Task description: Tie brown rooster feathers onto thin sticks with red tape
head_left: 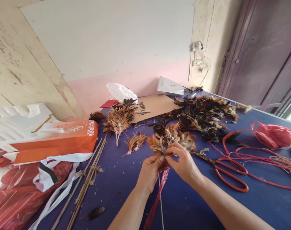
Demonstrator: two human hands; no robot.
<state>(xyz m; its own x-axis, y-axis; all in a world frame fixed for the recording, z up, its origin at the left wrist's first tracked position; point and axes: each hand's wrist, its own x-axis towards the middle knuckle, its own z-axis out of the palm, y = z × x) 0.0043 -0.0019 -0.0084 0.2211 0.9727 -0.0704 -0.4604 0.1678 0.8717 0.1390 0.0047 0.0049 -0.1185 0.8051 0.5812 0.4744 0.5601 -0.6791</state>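
Between my two hands is a small bunch of brown feathers [155, 144], its tips fanning away from me. My left hand [151, 171] pinches the quill ends between thumb and fingers. My right hand [182, 161] is closed at the same spot, its thumb and fingertips on the base of the bunch. A pink plastic ribbon [157, 201] hangs below my left hand towards the near edge. Just beyond lies a larger feather cluster [177, 134], and to the left a small tied feather bunch [135, 142]. Red-handled scissors [232, 174] rest right of my right hand.
A big feather pile [203, 111] spreads at the back right, near a cardboard sheet [157, 105]. Pink ribbon roll [277, 134] and loose strands lie right. Thin sticks [88, 182], an orange bag [56, 143] and a feather duster head [119, 119] are left on the blue table [188, 204].
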